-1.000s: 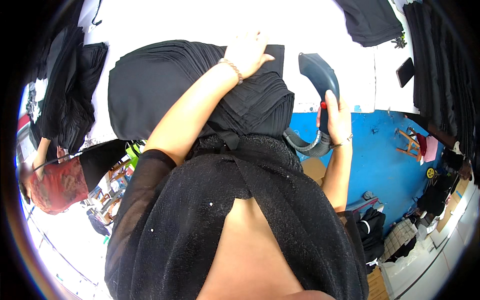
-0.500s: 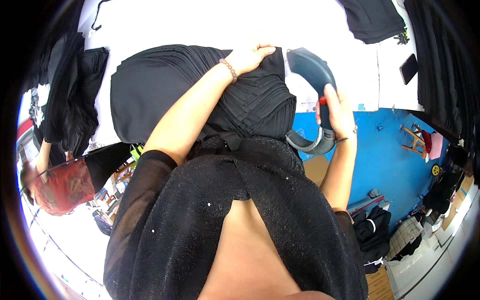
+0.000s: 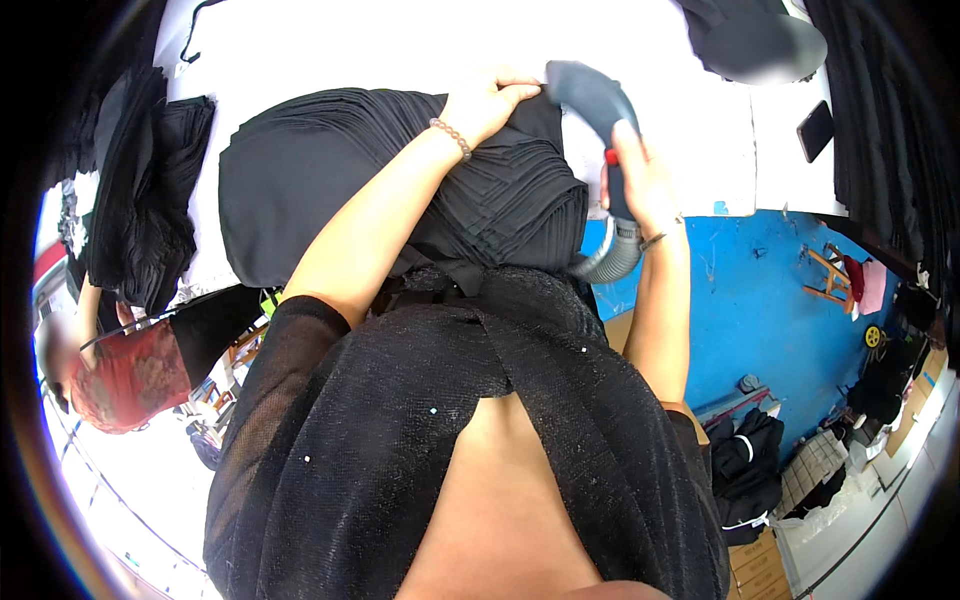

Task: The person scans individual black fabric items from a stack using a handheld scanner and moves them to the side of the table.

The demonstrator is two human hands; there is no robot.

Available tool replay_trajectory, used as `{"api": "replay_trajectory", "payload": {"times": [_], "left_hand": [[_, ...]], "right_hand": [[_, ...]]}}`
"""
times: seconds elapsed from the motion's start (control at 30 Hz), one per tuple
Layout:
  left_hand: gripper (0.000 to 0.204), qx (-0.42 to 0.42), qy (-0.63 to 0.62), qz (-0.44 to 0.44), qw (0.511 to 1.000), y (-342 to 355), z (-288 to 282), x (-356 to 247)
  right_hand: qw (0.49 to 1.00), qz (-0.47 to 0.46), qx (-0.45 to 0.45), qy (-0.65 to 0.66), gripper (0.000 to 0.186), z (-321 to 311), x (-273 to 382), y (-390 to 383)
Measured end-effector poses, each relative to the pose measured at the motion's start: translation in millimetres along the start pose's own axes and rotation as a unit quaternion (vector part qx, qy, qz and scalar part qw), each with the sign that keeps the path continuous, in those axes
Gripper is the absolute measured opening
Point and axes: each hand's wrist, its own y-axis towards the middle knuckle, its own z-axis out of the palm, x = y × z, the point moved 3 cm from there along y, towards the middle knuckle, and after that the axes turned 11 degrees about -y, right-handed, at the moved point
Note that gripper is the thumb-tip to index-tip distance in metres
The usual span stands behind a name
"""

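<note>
My left hand (image 3: 486, 105), with a bead bracelet at the wrist, pinches the upper right edge of a thick stack of folded black fabric (image 3: 300, 170) at the near edge of the white table (image 3: 400, 40). My right hand (image 3: 640, 180) grips a curved grey-blue nozzle tool (image 3: 590, 95) with a red button and a grey corrugated hose (image 3: 605, 265). The nozzle's tip is slightly blurred, close beside my left fingertips at the fabric's corner; whether it touches the fabric, I cannot tell.
Black fabric piles (image 3: 140, 190) lie at the left, near a person in a red top (image 3: 130, 375). On the right are more black cloth (image 3: 870, 150), a black phone (image 3: 814, 130), a wooden stool (image 3: 830, 275) on the blue floor (image 3: 750, 320), and boxes (image 3: 755, 570).
The nozzle in my right hand has moved up and left toward the corner. My left fingers have closed on the fabric's edge, and that hand shifted down, then slightly up.
</note>
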Motion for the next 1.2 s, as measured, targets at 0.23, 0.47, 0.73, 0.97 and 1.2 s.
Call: {"api": "replay_trajectory", "payload": {"times": [0.23,0.47,0.73,0.97,1.2], "left_hand": [[0.02,0.024,-0.029,-0.039,0.999,-9,-5,-17],[0.026,0.276,0.088,-0.174,0.941,-41,-42,-55],[0.021,0.023,0.25,0.148,0.957,-5,-7,-9],[0.018,0.063,0.012,-0.026,0.998,16,5,16],[0.018,0.045,-0.001,-0.018,0.999,10,-3,18]], "right_hand": [[0.998,-0.006,-0.009,-0.059,0.05,-4,3,-22],[0.99,0.003,-0.053,-0.134,0.049,-9,-9,-36],[0.989,-0.015,-0.037,-0.142,0.049,7,21,-9],[0.982,0.014,0.008,-0.188,0.052,-1,7,9],[0.996,-0.002,0.0,-0.09,0.049,-12,12,-19]]}}
